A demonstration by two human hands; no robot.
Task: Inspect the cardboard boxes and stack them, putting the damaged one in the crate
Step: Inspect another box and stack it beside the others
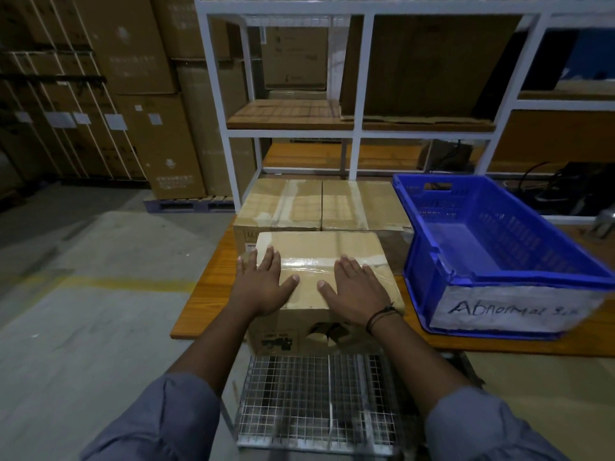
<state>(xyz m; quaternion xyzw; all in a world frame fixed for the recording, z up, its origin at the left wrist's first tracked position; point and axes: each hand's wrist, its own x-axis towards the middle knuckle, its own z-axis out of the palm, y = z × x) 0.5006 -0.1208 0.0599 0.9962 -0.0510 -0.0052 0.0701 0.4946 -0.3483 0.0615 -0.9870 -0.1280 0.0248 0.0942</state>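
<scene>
Left hand (266,284) and right hand (356,287) rest flat, fingers straight, on top of the box (316,247) (hole (327,331) torn in its near face), gripping nothing. Box lies just left of the crate (422,277), long axis apparently pointing toward it; right hand nearer.

A wooden worktop (213,294) with an orange-brown surface is seen at the centre. Behind it, a white metal shelving frame (364,78) is set, and a wooden shelf board (286,113) is carried in it. A large flat cardboard sheet (432,61) is leaned upright in the right bay. To the left, tall warehouse cartons (133,61) are stacked on a pallet (189,205), and white paper labels (114,121) are stuck on several. A wire mesh rack (299,400) is placed just below the near edge of the worktop. The grey concrete floor (83,327) is crossed by a faded yellow line (116,284). Dark cables (545,181) are seen at the far right.
</scene>
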